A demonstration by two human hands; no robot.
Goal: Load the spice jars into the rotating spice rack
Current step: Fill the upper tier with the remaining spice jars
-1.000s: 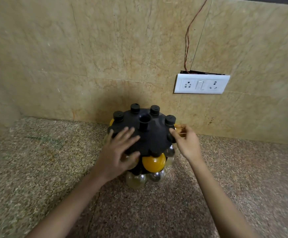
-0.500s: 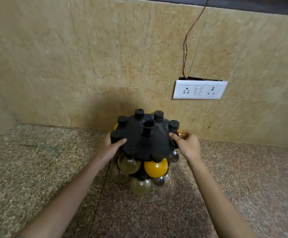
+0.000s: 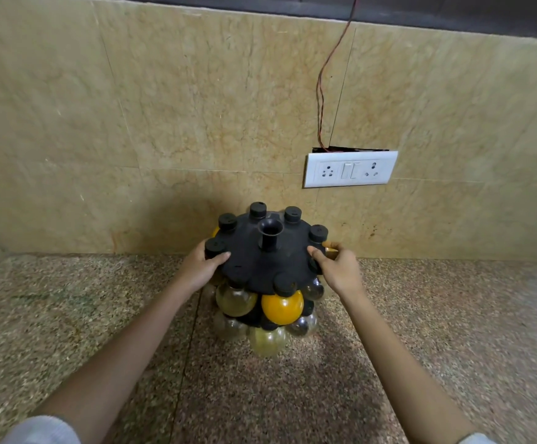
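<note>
Since a second ago the left hand (image 3: 203, 269) has slid off the top of the rack to its left edge, and the view has tipped so the whole scene sits lower in the picture. The rotating spice rack (image 3: 262, 261) stands on the speckled stone table (image 3: 84, 315), close to the tiled wall (image 3: 164, 107) and below the white switch plate (image 3: 350, 169), from which a thin wire (image 3: 325, 84) runs upward. The left hand now grips the rim of the black top disc, thumb lying on top just beside one black jar cap (image 3: 216, 247). The right hand (image 3: 337, 267) clasps the opposite rim, thumb on the disc and the other digits curled around the edge near another cap (image 3: 318, 232). Round spice jars hang in tiers beneath the disc: a bright yellow jar (image 3: 282, 307) at the front, a pale clear jar (image 3: 236, 300) to its left, and more clear ones lower down (image 3: 267, 341). A short black centre post (image 3: 270, 233) rises from the disc.
</note>
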